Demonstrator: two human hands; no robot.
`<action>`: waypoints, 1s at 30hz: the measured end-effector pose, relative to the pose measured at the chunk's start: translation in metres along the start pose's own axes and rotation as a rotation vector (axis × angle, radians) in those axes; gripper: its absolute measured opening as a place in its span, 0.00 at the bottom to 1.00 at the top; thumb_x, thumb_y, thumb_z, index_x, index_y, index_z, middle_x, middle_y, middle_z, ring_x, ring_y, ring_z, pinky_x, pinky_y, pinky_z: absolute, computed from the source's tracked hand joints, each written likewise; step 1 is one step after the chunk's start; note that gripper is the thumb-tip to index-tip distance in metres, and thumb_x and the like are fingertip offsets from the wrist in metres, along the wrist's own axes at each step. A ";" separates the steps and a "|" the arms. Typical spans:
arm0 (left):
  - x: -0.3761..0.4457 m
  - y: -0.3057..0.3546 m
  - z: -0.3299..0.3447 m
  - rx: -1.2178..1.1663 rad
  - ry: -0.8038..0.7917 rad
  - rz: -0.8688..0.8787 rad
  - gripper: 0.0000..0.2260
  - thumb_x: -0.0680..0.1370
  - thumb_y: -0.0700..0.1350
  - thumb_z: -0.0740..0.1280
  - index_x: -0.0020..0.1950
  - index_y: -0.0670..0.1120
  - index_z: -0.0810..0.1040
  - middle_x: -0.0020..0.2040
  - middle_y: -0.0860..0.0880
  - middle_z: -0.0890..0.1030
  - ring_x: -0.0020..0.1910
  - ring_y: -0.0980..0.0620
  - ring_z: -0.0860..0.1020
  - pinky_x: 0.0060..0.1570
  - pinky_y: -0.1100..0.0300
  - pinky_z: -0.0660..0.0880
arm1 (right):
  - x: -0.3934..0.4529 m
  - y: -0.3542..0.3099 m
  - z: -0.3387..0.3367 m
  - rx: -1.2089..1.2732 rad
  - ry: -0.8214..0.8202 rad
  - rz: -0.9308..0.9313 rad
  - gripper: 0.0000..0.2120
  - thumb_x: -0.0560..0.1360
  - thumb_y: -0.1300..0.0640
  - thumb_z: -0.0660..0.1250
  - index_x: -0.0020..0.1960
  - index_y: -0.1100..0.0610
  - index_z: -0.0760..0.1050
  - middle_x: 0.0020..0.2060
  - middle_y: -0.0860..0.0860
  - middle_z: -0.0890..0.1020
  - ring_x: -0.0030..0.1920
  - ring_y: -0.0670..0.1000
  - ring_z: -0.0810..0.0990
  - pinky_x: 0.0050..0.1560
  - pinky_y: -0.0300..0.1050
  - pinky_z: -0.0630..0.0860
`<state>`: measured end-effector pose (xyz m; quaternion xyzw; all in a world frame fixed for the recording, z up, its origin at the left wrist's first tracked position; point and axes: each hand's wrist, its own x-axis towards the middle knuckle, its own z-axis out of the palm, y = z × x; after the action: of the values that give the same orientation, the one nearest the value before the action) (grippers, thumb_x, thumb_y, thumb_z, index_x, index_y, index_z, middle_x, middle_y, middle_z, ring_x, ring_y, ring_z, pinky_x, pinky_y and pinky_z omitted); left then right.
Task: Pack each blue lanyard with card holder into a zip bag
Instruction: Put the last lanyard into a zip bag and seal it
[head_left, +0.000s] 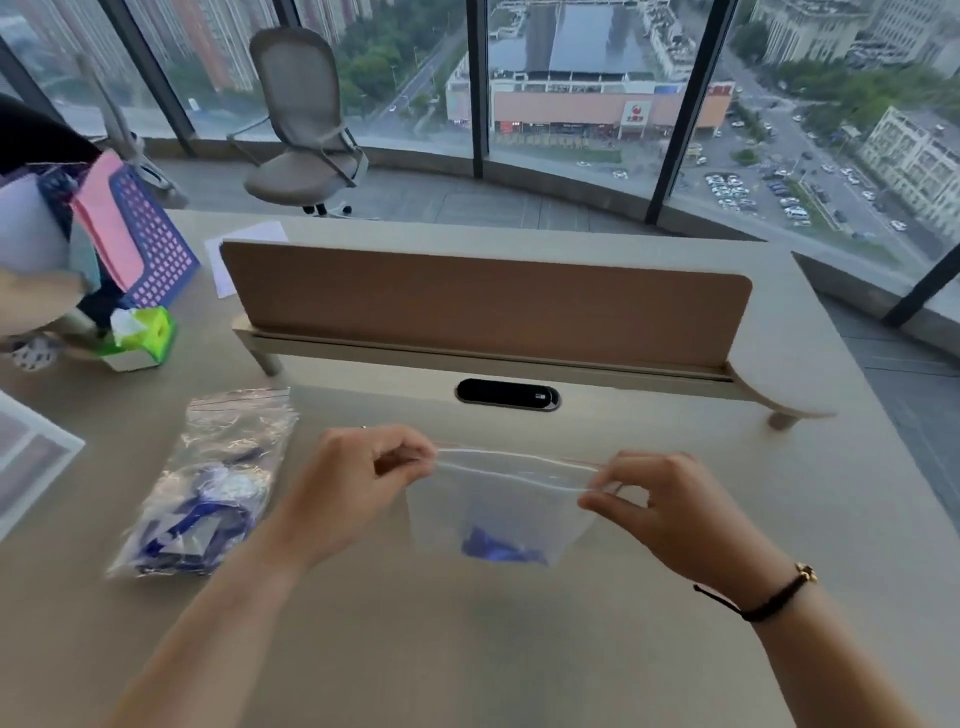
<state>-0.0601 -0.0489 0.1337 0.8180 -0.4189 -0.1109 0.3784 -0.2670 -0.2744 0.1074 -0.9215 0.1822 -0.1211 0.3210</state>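
A clear zip bag (498, 499) hangs above the desk between my two hands. My left hand (358, 478) pinches its top left corner at the zip strip. The top right corner is pinched by my right hand (654, 504). A bundled blue lanyard (501, 545) lies at the bottom of this bag. The zip edge is stretched taut between my hands; I cannot tell whether it is sealed. To the left on the desk lies a larger clear bag (208, 483) holding several blue lanyards with card holders.
A brown divider panel (483, 306) stands across the desk behind the bag, with a black cable slot (506, 395) below it. A green tissue box (140, 338), a blue perforated basket (156, 249) and papers sit at the left. An office chair (306, 119) stands by the window.
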 end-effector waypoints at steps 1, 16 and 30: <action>-0.003 -0.016 -0.015 -0.040 -0.004 -0.047 0.07 0.72 0.41 0.76 0.46 0.53 0.84 0.39 0.56 0.86 0.40 0.60 0.83 0.47 0.62 0.79 | 0.004 -0.017 0.011 0.016 0.015 -0.010 0.04 0.73 0.53 0.74 0.39 0.50 0.83 0.36 0.42 0.83 0.34 0.36 0.79 0.37 0.30 0.70; -0.057 -0.225 -0.247 -0.405 0.155 -0.294 0.11 0.70 0.36 0.76 0.40 0.53 0.86 0.37 0.53 0.86 0.36 0.61 0.82 0.42 0.72 0.76 | 0.106 -0.242 0.207 0.203 0.185 0.006 0.11 0.72 0.56 0.75 0.51 0.44 0.78 0.40 0.35 0.84 0.42 0.36 0.83 0.43 0.30 0.76; -0.042 -0.322 -0.303 -0.564 0.300 -0.358 0.07 0.75 0.32 0.71 0.42 0.43 0.83 0.35 0.45 0.83 0.29 0.52 0.74 0.34 0.65 0.75 | 0.198 -0.299 0.285 0.444 0.094 0.060 0.08 0.73 0.64 0.73 0.42 0.51 0.82 0.34 0.46 0.85 0.35 0.45 0.84 0.40 0.34 0.78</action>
<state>0.2586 0.2593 0.1081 0.7492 -0.1617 -0.1652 0.6207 0.0857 0.0176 0.1005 -0.8157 0.1932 -0.1915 0.5106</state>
